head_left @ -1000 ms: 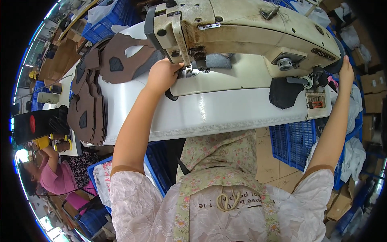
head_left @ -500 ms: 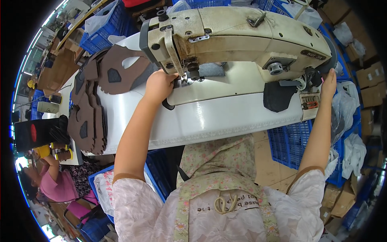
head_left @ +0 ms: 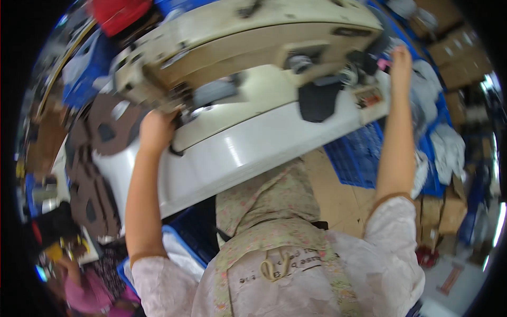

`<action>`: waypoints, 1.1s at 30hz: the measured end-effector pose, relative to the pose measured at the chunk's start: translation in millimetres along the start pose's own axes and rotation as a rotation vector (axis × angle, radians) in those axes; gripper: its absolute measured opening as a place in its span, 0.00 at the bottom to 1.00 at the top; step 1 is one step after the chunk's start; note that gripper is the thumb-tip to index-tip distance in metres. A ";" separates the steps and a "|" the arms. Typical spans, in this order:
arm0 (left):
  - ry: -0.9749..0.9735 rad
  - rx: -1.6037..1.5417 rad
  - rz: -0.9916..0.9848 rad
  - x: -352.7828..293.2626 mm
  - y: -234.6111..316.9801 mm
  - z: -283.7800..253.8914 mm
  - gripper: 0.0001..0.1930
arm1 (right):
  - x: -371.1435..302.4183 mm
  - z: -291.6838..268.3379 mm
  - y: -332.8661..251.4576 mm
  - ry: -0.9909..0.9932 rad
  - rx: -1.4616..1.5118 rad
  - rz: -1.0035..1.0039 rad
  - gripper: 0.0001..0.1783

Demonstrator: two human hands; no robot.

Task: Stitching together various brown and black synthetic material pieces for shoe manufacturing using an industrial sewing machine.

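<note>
A cream sewing machine point(head_left: 248, 50) stands before me on a white table. My left hand point(head_left: 156, 129) is closed beside its needle area, fingers pinched at the presser foot point(head_left: 182, 110). A dark edge shows by the fingertips, but what they hold is blurred and mostly hidden. At the machine's right end my right hand point(head_left: 400, 63) reaches up to the dark handwheel point(head_left: 390, 34), fingers against its lower edge. Brown cut pieces with dark patches point(head_left: 113, 129) lie left of my left hand, with a stack of similar pieces point(head_left: 90, 195) nearer me.
A black pouch-like piece point(head_left: 319, 100) hangs on the machine's front. Grey fabric point(head_left: 215, 92) lies under the arm. Blue crates point(head_left: 351, 153) stand below the table, with plastic bags point(head_left: 448, 153) and cartons at right. A person in pink point(head_left: 87, 288) sits at lower left.
The whole view has shifted and tilted, so the machine and table appear farther left and up, with blur. Both hands stay at the same places on the machine.
</note>
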State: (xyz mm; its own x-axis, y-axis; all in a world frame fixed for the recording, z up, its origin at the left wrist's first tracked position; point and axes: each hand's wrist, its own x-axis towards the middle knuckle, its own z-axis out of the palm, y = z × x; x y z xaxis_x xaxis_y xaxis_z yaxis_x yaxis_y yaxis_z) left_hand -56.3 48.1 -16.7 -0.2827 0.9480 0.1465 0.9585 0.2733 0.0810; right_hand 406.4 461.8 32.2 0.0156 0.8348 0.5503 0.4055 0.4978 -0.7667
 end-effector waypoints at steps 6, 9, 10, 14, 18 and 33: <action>0.207 0.110 0.273 14.4 -0.5 -3.2 0.19 | -72.9 -44.6 8.6 -0.609 -0.504 -0.244 0.09; 0.238 0.181 0.303 15.0 -18.6 4.6 0.18 | -88.8 -47.9 22.7 -0.691 -0.639 -0.315 0.11; 0.254 0.161 0.296 17.8 -15.5 8.8 0.17 | -90.2 -51.0 32.4 -0.700 -0.618 -0.283 0.11; 0.146 -0.145 0.105 20.1 0.3 7.2 0.16 | -85.2 -58.6 21.9 -0.769 -0.613 -0.243 0.07; 0.182 -0.072 0.145 19.9 -1.3 -1.2 0.16 | -78.4 -64.6 16.2 -0.846 -0.638 -0.230 0.07; 0.276 0.110 0.169 25.7 0.4 2.8 0.17 | -182.4 -6.1 -143.1 -0.593 1.222 1.045 0.10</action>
State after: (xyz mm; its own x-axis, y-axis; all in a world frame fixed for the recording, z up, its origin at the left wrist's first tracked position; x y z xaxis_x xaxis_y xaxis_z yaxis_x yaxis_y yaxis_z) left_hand -63.0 73.0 -15.6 -0.1048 0.9056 0.4109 0.9866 0.1465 -0.0713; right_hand 351.1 236.8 43.5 -0.6300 0.7232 -0.2828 -0.4407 -0.6328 -0.6366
